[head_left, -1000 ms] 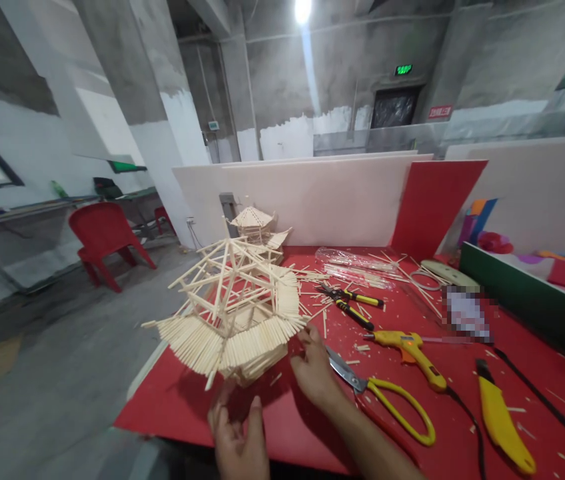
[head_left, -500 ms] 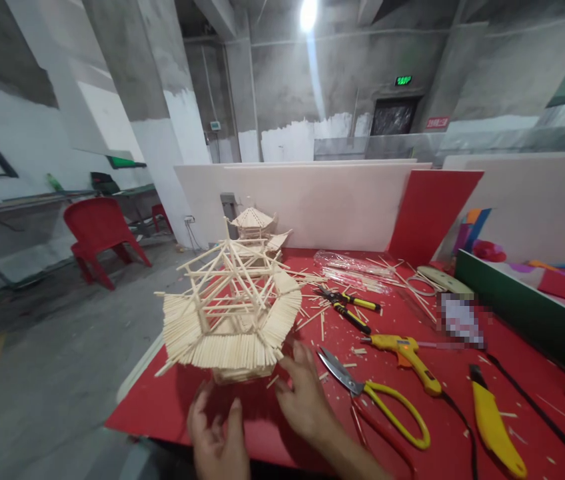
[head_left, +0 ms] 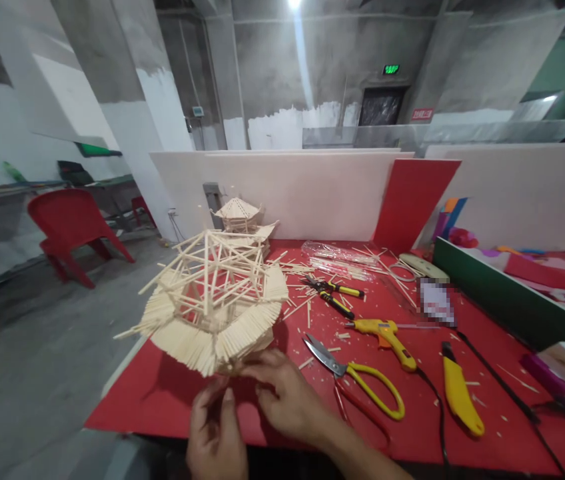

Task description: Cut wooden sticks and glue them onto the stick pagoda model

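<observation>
A pagoda model (head_left: 247, 333) of thin wooden sticks stands at the front left of the red table, its roof frame open and its eaves laid with rows of sticks. My right hand (head_left: 287, 393) reaches to the front eave corner from the right, fingers closed at the model's lower edge. Just below that corner is my left hand (head_left: 217, 430), thumb and fingers drawn together; whatever lies between the fingertips is hidden. Both hands' fingertips come close to each other under the eave. Behind stands another stick pagoda (head_left: 237, 212) with a finished pointed roof.
Right of my hands lie yellow-and-red-handled scissors (head_left: 352, 373), a yellow glue gun (head_left: 387, 337), pliers (head_left: 332, 293) and a yellow utility knife (head_left: 460, 393). Loose sticks (head_left: 342, 263) are scattered behind them. A green-sided box (head_left: 507, 293) stands at right, white boards (head_left: 282, 193) at the back.
The model has turned, bringing an eave corner to the front. My right hand has moved left along its lower edge, and my left hand's fingers have closed together. The view has shifted right.
</observation>
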Demonstrator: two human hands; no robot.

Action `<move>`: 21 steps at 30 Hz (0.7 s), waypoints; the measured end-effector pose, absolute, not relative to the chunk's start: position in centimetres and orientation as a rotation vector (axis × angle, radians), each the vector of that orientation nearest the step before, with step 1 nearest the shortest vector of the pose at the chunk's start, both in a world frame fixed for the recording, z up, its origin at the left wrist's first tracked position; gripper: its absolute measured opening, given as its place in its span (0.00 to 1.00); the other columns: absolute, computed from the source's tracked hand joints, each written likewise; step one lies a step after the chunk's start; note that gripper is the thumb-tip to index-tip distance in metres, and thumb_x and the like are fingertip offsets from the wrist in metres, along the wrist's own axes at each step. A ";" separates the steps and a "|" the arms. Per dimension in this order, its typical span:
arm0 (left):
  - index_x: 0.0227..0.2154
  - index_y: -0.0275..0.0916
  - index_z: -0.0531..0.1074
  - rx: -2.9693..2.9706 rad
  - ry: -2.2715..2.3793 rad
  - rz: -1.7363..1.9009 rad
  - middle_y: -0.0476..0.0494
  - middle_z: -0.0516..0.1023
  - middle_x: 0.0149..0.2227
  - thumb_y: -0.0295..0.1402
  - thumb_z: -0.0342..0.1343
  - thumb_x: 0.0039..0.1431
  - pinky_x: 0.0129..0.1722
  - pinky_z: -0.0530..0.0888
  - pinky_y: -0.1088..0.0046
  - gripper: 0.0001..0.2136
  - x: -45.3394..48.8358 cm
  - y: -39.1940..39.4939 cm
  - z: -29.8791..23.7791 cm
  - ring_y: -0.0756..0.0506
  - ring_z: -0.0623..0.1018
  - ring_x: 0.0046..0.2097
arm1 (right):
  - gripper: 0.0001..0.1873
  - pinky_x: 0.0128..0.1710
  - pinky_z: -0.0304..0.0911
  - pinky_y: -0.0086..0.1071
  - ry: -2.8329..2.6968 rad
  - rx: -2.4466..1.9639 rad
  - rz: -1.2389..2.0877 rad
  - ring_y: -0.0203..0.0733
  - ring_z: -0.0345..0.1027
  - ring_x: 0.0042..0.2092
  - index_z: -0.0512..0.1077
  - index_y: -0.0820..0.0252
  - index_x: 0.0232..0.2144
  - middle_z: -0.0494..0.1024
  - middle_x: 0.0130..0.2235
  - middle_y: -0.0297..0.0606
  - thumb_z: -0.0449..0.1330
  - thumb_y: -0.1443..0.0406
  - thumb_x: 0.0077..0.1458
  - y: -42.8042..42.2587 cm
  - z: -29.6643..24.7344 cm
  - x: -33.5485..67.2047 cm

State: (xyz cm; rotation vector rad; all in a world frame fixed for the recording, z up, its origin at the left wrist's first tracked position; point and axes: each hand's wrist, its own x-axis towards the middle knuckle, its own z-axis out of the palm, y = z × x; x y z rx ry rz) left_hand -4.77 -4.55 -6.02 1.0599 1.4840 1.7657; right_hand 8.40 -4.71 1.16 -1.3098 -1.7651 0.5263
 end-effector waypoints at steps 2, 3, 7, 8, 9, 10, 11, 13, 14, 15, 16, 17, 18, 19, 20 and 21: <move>0.38 0.41 0.75 1.008 1.446 1.691 0.44 0.79 0.40 0.42 0.63 0.53 0.46 0.74 0.68 0.13 -4.2 -4.5 -6.0 0.44 0.78 0.43 | 0.29 0.47 0.64 0.21 -1.822 -1.310 0.624 0.32 0.74 0.45 0.79 0.46 0.44 0.82 0.43 0.24 0.54 0.78 0.45 -5.1 1.5 9.4; 0.38 0.40 0.75 1.009 1.433 1.655 0.44 0.80 0.40 0.43 0.63 0.52 0.44 0.74 0.69 0.14 -3.8 -4.5 -5.8 0.44 0.78 0.42 | 0.26 0.45 0.65 0.21 -1.849 -1.328 0.669 0.32 0.75 0.44 0.79 0.48 0.44 0.82 0.43 0.25 0.54 0.77 0.48 -5.3 1.5 10.1; 0.40 0.39 0.76 1.033 1.361 1.456 0.42 0.81 0.37 0.46 0.65 0.49 0.34 0.77 0.71 0.19 -1.7 -4.1 -4.6 0.43 0.79 0.38 | 0.15 0.38 0.66 0.25 -1.820 -1.660 0.668 0.37 0.76 0.37 0.80 0.52 0.40 0.83 0.37 0.31 0.54 0.69 0.58 -5.0 1.4 15.2; 0.41 0.39 0.76 1.025 1.331 1.413 0.42 0.81 0.36 0.47 0.65 0.49 0.31 0.77 0.72 0.20 -1.1 -4.0 -4.1 0.44 0.79 0.36 | 0.13 0.39 0.66 0.28 -1.795 -1.784 0.625 0.39 0.76 0.38 0.80 0.54 0.38 0.83 0.36 0.34 0.55 0.68 0.59 -4.7 1.3 16.8; 0.42 0.38 0.75 1.019 1.291 1.378 0.42 0.81 0.35 0.46 0.65 0.49 0.29 0.77 0.72 0.21 -0.5 -3.9 -3.7 0.44 0.79 0.34 | 0.12 0.40 0.66 0.31 -1.768 -1.912 0.572 0.42 0.76 0.39 0.80 0.56 0.36 0.82 0.35 0.37 0.55 0.67 0.60 -4.2 1.4 18.5; 0.42 0.38 0.75 1.016 1.247 1.353 0.43 0.80 0.33 0.46 0.65 0.49 0.27 0.77 0.72 0.21 0.1 -3.8 -3.3 0.45 0.78 0.32 | 0.11 0.42 0.66 0.35 -1.736 -2.038 0.520 0.45 0.75 0.41 0.79 0.58 0.34 0.82 0.35 0.39 0.56 0.66 0.60 -3.5 1.5 20.1; 0.41 0.38 0.75 1.015 1.211 1.333 0.44 0.80 0.32 0.46 0.65 0.49 0.25 0.76 0.73 0.21 0.6 -3.6 -2.9 0.45 0.78 0.31 | 0.11 0.44 0.66 0.38 -1.709 -2.149 0.472 0.47 0.75 0.42 0.78 0.60 0.34 0.81 0.36 0.41 0.56 0.65 0.61 -2.7 1.6 21.6; 0.40 0.37 0.76 1.017 1.157 1.294 0.45 0.79 0.29 0.45 0.65 0.49 0.23 0.75 0.75 0.19 1.5 -3.3 -2.3 0.46 0.77 0.28 | 0.10 0.46 0.68 0.42 -1.687 -2.313 0.404 0.45 0.73 0.46 0.75 0.61 0.41 0.78 0.43 0.42 0.57 0.61 0.63 -0.8 1.8 23.9; 0.39 0.38 0.76 1.017 1.141 1.276 0.46 0.79 0.29 0.44 0.65 0.49 0.22 0.74 0.75 0.18 1.9 -3.2 -2.0 0.47 0.76 0.27 | 0.13 0.47 0.68 0.43 -1.696 -2.365 0.383 0.44 0.72 0.47 0.73 0.60 0.45 0.76 0.47 0.41 0.58 0.59 0.63 0.2 1.8 24.7; 0.38 0.38 0.76 1.015 1.128 1.259 0.46 0.78 0.28 0.44 0.65 0.49 0.21 0.73 0.76 0.17 2.2 -3.0 -1.8 0.48 0.75 0.26 | 0.15 0.48 0.69 0.43 -1.715 -2.401 0.366 0.43 0.71 0.48 0.71 0.60 0.49 0.74 0.50 0.41 0.58 0.58 0.63 1.2 1.8 25.2; 0.38 0.38 0.76 1.009 1.115 1.244 0.47 0.78 0.28 0.43 0.65 0.49 0.20 0.73 0.76 0.17 2.4 -2.8 -1.6 0.49 0.74 0.25 | 0.17 0.48 0.69 0.43 -1.740 -2.424 0.355 0.43 0.70 0.49 0.69 0.59 0.51 0.72 0.52 0.41 0.58 0.58 0.63 2.2 1.7 25.5; 0.37 0.38 0.76 1.001 1.104 1.229 0.48 0.78 0.27 0.43 0.65 0.49 0.20 0.72 0.76 0.16 2.6 -2.6 -1.5 0.50 0.73 0.24 | 0.18 0.48 0.69 0.43 -1.767 -2.438 0.345 0.43 0.70 0.49 0.68 0.59 0.52 0.72 0.53 0.41 0.58 0.58 0.63 3.2 1.6 25.5; 0.37 0.38 0.76 0.992 1.093 1.216 0.48 0.77 0.26 0.42 0.65 0.49 0.19 0.72 0.77 0.16 2.8 -2.4 -1.5 0.50 0.73 0.23 | 0.18 0.48 0.69 0.44 -1.794 -2.445 0.338 0.44 0.70 0.49 0.68 0.59 0.52 0.72 0.53 0.42 0.58 0.58 0.63 4.0 1.4 25.5; 0.37 0.37 0.76 0.980 1.082 1.203 0.49 0.77 0.25 0.42 0.65 0.49 0.19 0.71 0.77 0.15 3.0 -2.2 -1.4 0.51 0.72 0.22 | 0.18 0.48 0.69 0.44 -1.821 -2.447 0.333 0.44 0.70 0.49 0.68 0.59 0.52 0.72 0.53 0.42 0.58 0.58 0.63 4.7 1.1 25.3; 0.36 0.37 0.76 0.964 1.070 1.190 0.49 0.76 0.24 0.41 0.65 0.49 0.19 0.70 0.78 0.15 3.1 -2.0 -1.4 0.51 0.71 0.22 | 0.18 0.48 0.69 0.44 -1.848 -2.442 0.332 0.44 0.70 0.49 0.68 0.59 0.52 0.72 0.53 0.42 0.58 0.58 0.63 5.3 0.9 25.0; 0.36 0.37 0.76 0.941 1.058 1.182 0.49 0.76 0.24 0.41 0.65 0.49 0.19 0.70 0.78 0.14 3.3 -1.8 -1.4 0.52 0.71 0.22 | 0.18 0.48 0.69 0.44 -1.874 -2.432 0.335 0.44 0.70 0.49 0.68 0.59 0.52 0.72 0.53 0.42 0.58 0.58 0.63 5.7 0.6 24.7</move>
